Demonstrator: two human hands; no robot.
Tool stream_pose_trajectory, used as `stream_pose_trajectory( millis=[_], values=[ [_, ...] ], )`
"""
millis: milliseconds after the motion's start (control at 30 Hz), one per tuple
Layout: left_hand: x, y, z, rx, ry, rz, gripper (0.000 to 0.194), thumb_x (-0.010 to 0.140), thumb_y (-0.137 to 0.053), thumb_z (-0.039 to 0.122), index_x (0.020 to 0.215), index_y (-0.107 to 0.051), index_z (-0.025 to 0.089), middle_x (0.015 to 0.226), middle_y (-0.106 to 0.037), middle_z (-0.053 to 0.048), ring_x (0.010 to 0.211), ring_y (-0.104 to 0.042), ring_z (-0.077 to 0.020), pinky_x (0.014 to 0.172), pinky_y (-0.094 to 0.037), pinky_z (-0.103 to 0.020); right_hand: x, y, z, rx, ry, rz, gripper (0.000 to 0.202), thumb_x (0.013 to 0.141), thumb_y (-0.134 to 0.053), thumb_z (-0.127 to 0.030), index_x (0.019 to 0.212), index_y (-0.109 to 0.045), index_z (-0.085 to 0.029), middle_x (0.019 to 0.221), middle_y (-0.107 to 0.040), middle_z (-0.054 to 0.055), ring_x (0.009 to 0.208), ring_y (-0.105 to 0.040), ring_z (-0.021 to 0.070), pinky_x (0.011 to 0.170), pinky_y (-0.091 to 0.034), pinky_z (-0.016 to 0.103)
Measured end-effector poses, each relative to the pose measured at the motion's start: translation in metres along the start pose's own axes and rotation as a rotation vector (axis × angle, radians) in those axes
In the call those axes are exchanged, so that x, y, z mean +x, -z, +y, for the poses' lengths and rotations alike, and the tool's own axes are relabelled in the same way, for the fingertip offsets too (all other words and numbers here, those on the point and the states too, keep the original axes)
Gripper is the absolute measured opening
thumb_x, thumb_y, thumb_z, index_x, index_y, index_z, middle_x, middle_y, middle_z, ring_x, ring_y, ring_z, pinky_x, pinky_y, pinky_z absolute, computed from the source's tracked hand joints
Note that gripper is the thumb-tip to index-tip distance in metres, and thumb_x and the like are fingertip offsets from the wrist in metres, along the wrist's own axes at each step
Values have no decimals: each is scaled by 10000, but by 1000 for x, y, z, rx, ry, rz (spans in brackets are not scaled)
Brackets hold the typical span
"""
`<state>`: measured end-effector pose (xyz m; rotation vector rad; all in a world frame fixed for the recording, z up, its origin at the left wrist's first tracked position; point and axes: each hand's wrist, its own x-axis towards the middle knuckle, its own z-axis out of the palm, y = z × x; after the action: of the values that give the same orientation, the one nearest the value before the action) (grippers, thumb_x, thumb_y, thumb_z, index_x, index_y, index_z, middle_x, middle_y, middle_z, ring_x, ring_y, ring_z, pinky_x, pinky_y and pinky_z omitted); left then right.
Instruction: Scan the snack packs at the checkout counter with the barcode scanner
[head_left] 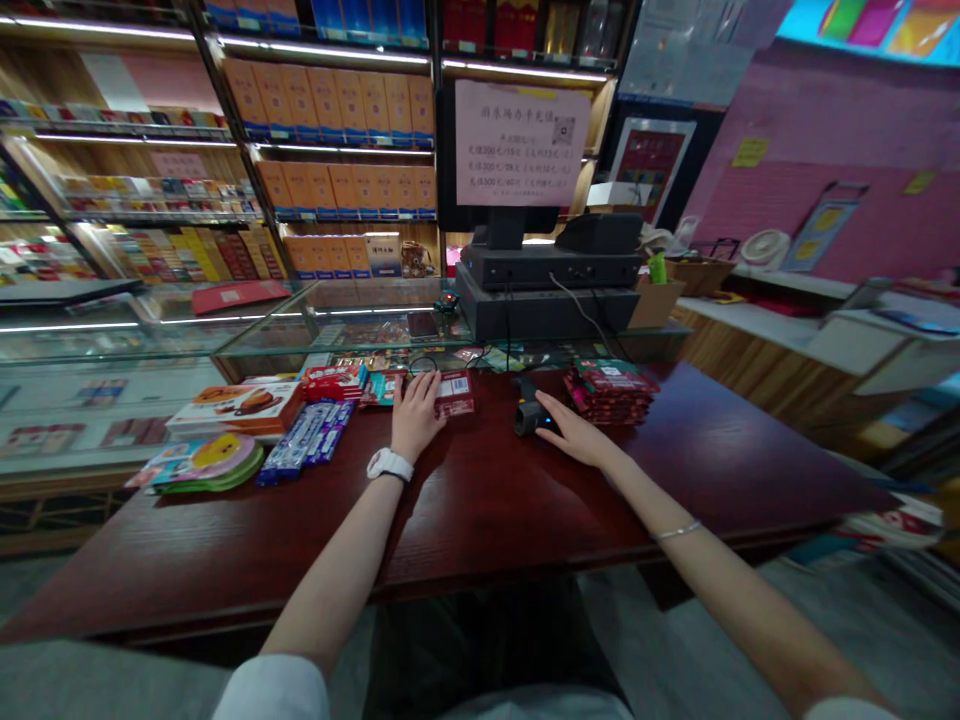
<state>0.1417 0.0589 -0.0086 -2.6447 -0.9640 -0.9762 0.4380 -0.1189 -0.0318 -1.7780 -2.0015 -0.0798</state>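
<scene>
Keep the red packet (456,402) flat on the worktop (465,500) under the loosely spread left hand (417,418); steady the dark scanner (526,417) with the right hand (576,436), whose grip I cannot confirm.

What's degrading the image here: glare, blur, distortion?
Head view: shelf light strips blow out to white; the glossy table shows pale glare patches. Head view: shelf uprights lean, suggesting wide-angle distortion; small packs on the left shelves look soft. Head view: left hand and right hand are reasonably clear, a soft shadow beside the left wrist.
</scene>
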Motion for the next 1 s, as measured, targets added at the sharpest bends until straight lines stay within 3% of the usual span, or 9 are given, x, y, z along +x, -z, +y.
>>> stream_pose_trajectory(
  millis=[133, 300, 600, 867, 1000],
  values=[
    [0, -1, -1, -7, 17, -1, 722, 780, -577, 282, 1470, -402, 161, 1464, -500, -103, 1369, -424, -291, 1239, -41, -497, 4, -3, 1, 70, 37, 14, 821, 870, -573, -307, 1558, -138, -201, 1597, -266, 137, 1468, -276, 273, 1210, -254, 497],
    [0, 0, -1, -20, 20, -13, 737, 779, -577, 292, 1479, -386, 164, 1471, -492, -98, 1381, -405, -295, 1238, -36, -499, 9, -6, -1, 106, 18, -12, 865, 775, -531, -137, 1557, -169, -214, 1588, -295, 109, 1465, -284, 270, 1219, -237, 493],
    [-1, -3, -5, -23, 35, -6, 742, 779, -597, 326, 1473, -394, 159, 1463, -500, -106, 1372, -412, -305, 1237, -34, -502, 17, -15, -35, 83, 84, -10, 894, 726, -457, -21, 1557, -169, -183, 1559, -331, 144, 1451, -313, 267, 1203, -288, 491],
    [0, -6, -8, -28, 65, -16, 755, 767, -609, 322, 1474, -393, 167, 1470, -493, -101, 1375, -408, -304, 1236, -33, -509, 23, -15, -51, 132, 153, 4, 936, 700, -382, 50, 1552, -190, -288, 1506, -429, 65, 1389, -409, 225, 1173, -347, 485],
    [0, -6, -7, -32, 72, -16, 773, 751, -619, 300, 1478, -387, 183, 1466, -498, -97, 1372, -412, -307, 1234, -42, -517, 24, -11, -56, 177, 143, 3, 840, 774, -372, 18, 1537, -242, -307, 1440, -514, 49, 1310, -500, 206, 1136, -402, 464]
  ],
)
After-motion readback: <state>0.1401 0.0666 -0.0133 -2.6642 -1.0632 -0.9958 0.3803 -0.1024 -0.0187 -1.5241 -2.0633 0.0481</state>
